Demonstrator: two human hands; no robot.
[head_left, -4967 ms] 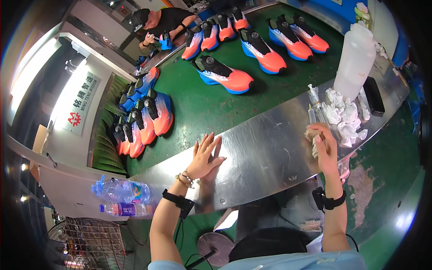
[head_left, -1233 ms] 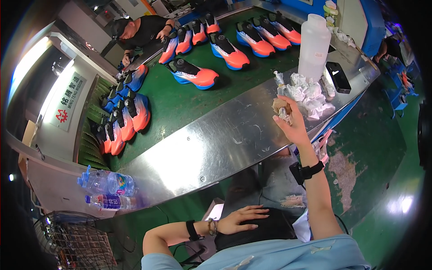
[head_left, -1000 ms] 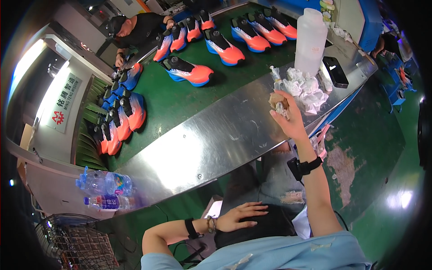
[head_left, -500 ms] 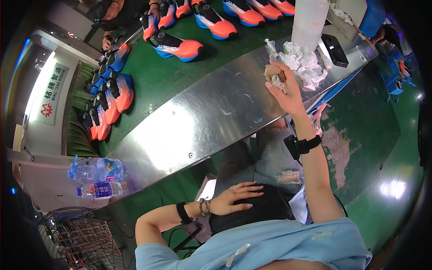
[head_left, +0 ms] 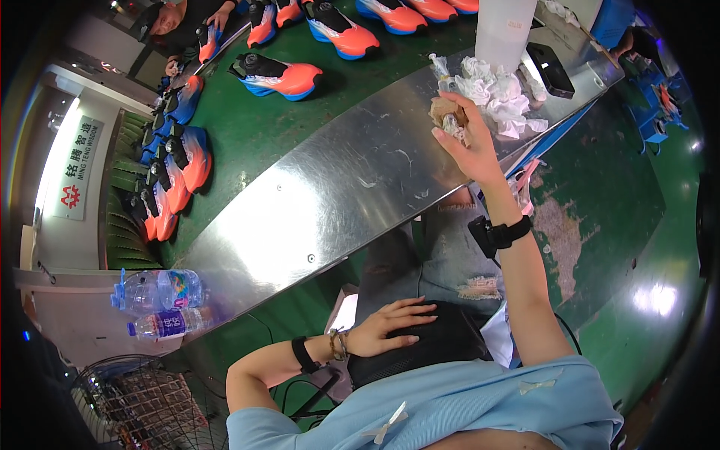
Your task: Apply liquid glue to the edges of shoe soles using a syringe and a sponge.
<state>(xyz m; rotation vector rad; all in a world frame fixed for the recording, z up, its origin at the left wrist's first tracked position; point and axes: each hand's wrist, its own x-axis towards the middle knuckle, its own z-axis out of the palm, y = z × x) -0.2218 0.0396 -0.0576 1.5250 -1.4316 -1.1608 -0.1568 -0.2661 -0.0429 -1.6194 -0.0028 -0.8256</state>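
My right hand (head_left: 474, 142) reaches over the steel ledge, its fingers and thumb curled round a crumpled brown wad (head_left: 444, 112) with something whitish and shiny in it. What exactly that is stays partly hidden by the hand. White crumpled tissues (head_left: 499, 101) lie just beyond my fingers, and a small clear tube-like item (head_left: 441, 67) sits at their left edge. My left hand (head_left: 390, 326) rests flat with fingers stretched on a black bag-like thing (head_left: 420, 349) at my lap, holding nothing.
Orange and blue running shoes (head_left: 281, 79) stand on the green belt. A white cylindrical container (head_left: 506, 30) and a black phone-like object (head_left: 551, 71) are beyond the tissues. Two plastic bottles (head_left: 161, 291) lie at left, above a wire fan guard (head_left: 142, 405). A co-worker's hand (head_left: 221, 15) holds a shoe.
The view has shifted slightly. Across the belt, the co-worker's head has turned, and the shoe in their hand has moved left, away from the row. My hands keep nearly the same pose.
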